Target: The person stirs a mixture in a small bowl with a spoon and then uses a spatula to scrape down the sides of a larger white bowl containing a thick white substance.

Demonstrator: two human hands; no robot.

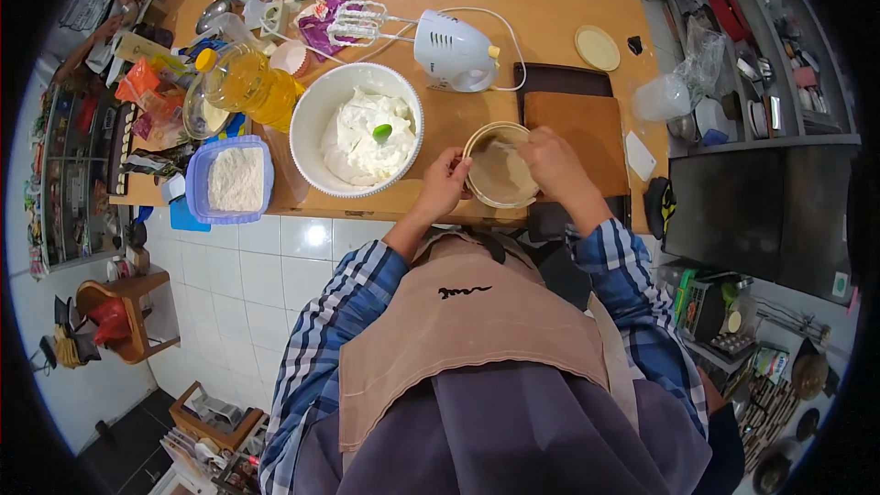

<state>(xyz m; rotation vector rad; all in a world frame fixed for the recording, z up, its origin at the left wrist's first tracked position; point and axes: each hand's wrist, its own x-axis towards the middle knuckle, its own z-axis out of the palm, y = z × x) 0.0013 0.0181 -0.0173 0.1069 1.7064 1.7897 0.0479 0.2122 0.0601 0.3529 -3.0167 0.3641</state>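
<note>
My left hand (443, 182) grips the left rim of a round, pale plastic tub (500, 194) at the table's front edge. Over the tub's right rim, my right hand (555, 163) is curled; whether it grasps the rim or a small utensil is hidden. The tub's inside looks brownish and see-through, with a paler patch near my right hand. To the left stands a white mixing bowl (302, 144) of whipped white cream (364, 155), with a small green dollop (382, 133) on top. A brown sheet cake (574, 141) lies on a dark tray (564, 79) at the right.
A hand mixer (454, 51) with cream-coated beaters lies behind the bowl, its cord looping right. An oil bottle (251, 86) leans near a purple tub of flour (223, 216). A round lid (597, 48) and white scraper (640, 156) lie rightward. Another person's hand (106, 27) shows far left.
</note>
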